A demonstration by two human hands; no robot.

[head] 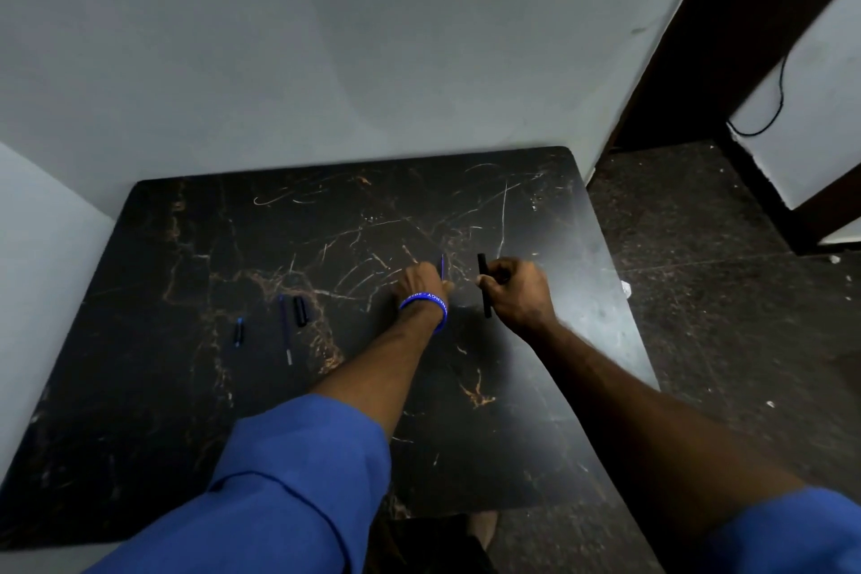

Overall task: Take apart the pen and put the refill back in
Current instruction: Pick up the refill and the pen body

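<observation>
Dark marbled tabletop (466,410) set against a grey wall, loose pen parts (289,322) laid toward its left edge, left hand (421,282) pinched on a thin blue refill (442,267), right hand (515,289) clamped around the black pen barrel (483,280), held upright beside it toward the far right corner.

a dark marbled, scratched bench (195,247) is filling the lower frame, sitting against a pale grey wall (326,37). dark speckled floor (699,294) is showing at right, a dark door frame (727,37) and black cable (780,93) upper right.
</observation>
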